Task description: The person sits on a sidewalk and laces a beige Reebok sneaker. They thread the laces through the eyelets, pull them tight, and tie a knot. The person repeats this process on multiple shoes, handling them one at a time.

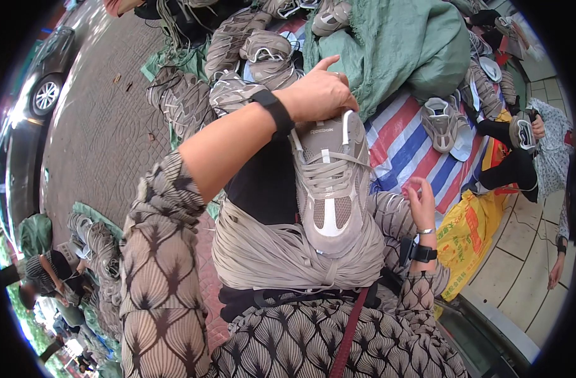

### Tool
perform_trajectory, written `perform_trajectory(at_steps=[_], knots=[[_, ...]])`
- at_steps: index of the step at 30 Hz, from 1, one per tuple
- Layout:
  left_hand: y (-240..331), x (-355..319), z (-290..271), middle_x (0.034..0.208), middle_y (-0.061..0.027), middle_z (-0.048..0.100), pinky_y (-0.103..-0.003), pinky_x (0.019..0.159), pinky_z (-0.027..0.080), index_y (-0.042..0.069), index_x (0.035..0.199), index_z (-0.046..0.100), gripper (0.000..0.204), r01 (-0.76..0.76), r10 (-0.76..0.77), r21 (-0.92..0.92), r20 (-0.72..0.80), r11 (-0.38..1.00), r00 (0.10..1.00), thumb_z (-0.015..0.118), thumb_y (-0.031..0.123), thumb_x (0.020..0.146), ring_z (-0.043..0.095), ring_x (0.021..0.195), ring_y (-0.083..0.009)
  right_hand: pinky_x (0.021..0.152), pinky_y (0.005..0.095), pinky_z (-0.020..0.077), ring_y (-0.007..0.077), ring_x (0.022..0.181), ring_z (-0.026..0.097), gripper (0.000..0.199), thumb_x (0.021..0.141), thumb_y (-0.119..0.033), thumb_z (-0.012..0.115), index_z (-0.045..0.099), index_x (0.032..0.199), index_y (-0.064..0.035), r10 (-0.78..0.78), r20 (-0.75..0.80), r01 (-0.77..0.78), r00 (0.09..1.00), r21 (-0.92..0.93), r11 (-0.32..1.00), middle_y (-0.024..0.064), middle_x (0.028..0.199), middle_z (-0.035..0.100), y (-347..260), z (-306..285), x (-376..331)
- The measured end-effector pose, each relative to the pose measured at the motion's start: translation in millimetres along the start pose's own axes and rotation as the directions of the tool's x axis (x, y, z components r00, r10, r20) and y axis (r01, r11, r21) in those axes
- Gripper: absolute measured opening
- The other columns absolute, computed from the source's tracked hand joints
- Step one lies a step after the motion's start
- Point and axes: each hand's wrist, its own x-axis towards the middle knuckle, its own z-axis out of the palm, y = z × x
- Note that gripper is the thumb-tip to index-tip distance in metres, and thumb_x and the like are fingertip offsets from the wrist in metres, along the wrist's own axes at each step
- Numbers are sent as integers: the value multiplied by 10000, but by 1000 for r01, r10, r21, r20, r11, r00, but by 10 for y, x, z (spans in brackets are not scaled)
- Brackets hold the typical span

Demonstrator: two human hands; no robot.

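A grey-beige sneaker (332, 195) with white trim rests on my lap, its toe toward me and its laces crossing the front. My left hand (319, 94) reaches over the shoe's top end. Its fingers close at the collar edge, and one finger sticks out. Off to the shoe's right is my right hand (421, 205), with fingers curled toward the thumb. A loose lace runs over the shoe's right side, but whether these fingers hold its end is unclear. Under the toe lies a thick bundle of beige laces (263, 252) across my lap.
Bundled sneakers (181, 101) lie at the upper left beside a green sack (401, 50). A striped sheet (404, 138) carries another sneaker (440, 123). A yellow bag (467, 239) lies right. Another person's hand (538, 126) is near a shoe. A car (39, 94) stands far left.
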Motion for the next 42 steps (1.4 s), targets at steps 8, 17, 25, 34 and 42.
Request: perform_trajectory(at_steps=[8,17,25,34,42], knots=[[-38,-746,-931,1099,-7,693,-594,1186,68,142,921,720,110,25,-29,63,72,998,997,630,202,906,447,1347,-219,632,226,484,102,701,616,220,901,-21,583,589,1119,10,-200,-9,195,980,280,940,56,1041,605,-1160,-53,513],[182,-1497,-1082,967,-30,662,-589,1182,2,71,945,667,221,286,-248,-277,164,917,955,502,216,920,491,1304,-226,782,264,483,130,882,610,164,882,-44,610,657,1035,-7,-584,191,458,789,451,766,51,1009,654,-2160,18,802],[237,-1440,-1063,715,-48,616,-417,1048,329,56,1033,661,267,201,-202,-362,36,910,979,467,238,1016,610,846,-230,786,269,496,128,823,632,480,892,-34,601,467,1353,-37,-643,516,396,566,513,761,76,957,708,-2764,303,611],[457,-1503,-980,681,4,489,-253,582,407,-8,949,644,334,411,52,-849,451,333,891,448,246,1041,473,623,-87,472,150,410,21,497,498,429,981,-194,577,466,1353,-12,-530,631,-114,566,697,708,104,973,726,-2817,-7,656],[384,-1621,-1037,637,31,477,-246,606,396,0,868,632,322,439,21,-875,452,203,892,442,204,1029,454,587,-64,591,235,461,20,507,503,469,1014,-262,523,447,1380,21,-729,245,-173,640,969,174,-4,693,656,-2395,-47,743]])
